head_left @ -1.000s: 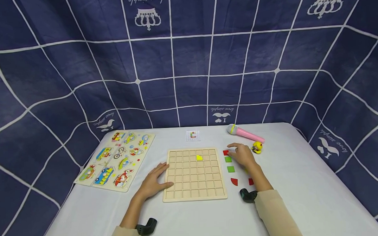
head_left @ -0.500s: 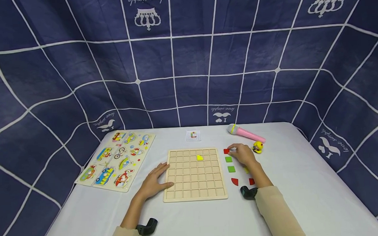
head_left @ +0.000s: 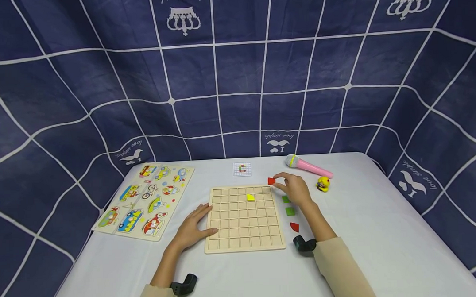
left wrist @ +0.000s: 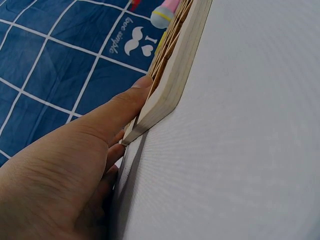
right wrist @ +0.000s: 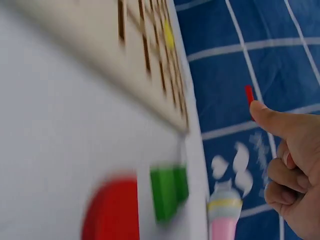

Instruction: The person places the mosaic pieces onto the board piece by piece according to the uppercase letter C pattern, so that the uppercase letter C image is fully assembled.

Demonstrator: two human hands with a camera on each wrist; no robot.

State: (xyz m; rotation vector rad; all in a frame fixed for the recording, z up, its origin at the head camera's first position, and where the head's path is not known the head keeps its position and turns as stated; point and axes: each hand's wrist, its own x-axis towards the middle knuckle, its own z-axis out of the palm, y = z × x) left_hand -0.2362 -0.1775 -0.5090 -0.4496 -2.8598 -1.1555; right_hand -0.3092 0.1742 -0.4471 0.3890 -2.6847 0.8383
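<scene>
My right hand (head_left: pixel 297 189) pinches a small red square tile (head_left: pixel 271 181) between thumb and fingers, held up by the far right corner of a wooden grid board (head_left: pixel 243 220). In the right wrist view that tile (right wrist: pixel 249 93) shows edge-on past the thumb. One yellow piece (head_left: pixel 250 197) with a rounded corner sits in a cell of the board's second row from the back. My left hand (head_left: pixel 191 229) rests at the board's left edge with fingers extended; the left wrist view shows its thumb (left wrist: pixel 127 102) on the rim.
Right of the board lie two green tiles (head_left: pixel 290 211) and a red quarter-circle piece (head_left: pixel 294 227). A pattern card (head_left: pixel 242 169) is behind the board. Farther right are a pink toy microphone (head_left: pixel 312 167) and a yellow duck (head_left: pixel 323 184). A picture puzzle board (head_left: pixel 144 201) lies at left.
My right hand has picked the red square tile up from the top of the loose pieces and moved it left toward the board. My left hand stays in place.
</scene>
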